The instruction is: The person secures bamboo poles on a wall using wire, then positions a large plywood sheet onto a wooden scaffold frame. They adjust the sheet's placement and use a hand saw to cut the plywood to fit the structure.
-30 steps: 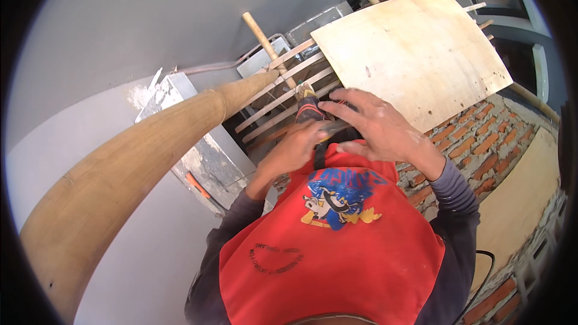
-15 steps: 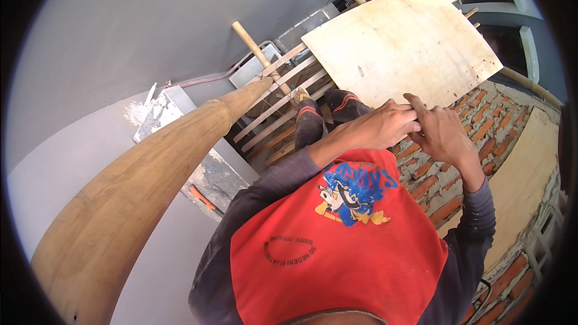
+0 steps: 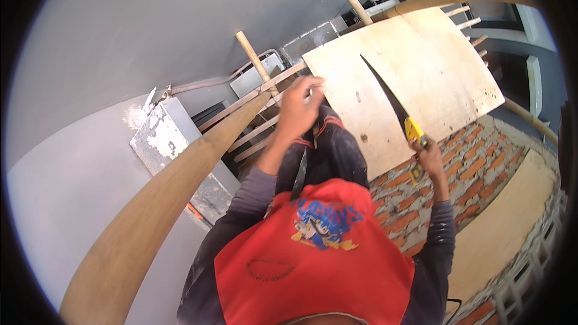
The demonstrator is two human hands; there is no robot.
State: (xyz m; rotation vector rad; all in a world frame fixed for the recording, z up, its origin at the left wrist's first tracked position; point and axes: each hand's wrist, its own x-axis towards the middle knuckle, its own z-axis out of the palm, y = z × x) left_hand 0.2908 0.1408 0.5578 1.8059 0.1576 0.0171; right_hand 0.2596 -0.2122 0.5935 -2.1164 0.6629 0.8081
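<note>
Right hand (image 3: 428,151) closed around the yellow handle of a handsaw (image 3: 391,103), blade lying over an uncut plywood sheet (image 3: 415,78) resting on the wooden scaffold rails (image 3: 256,126); left hand (image 3: 299,108), fingers curled and apparently empty, hovers near the sheet's left edge; sawing not yet begun.

Red printed vest over dark grey long sleeves

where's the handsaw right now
In the head view, the handsaw is right of centre, its yellow handle gripped in the right hand, blade angled up across the plywood sheet.
</note>
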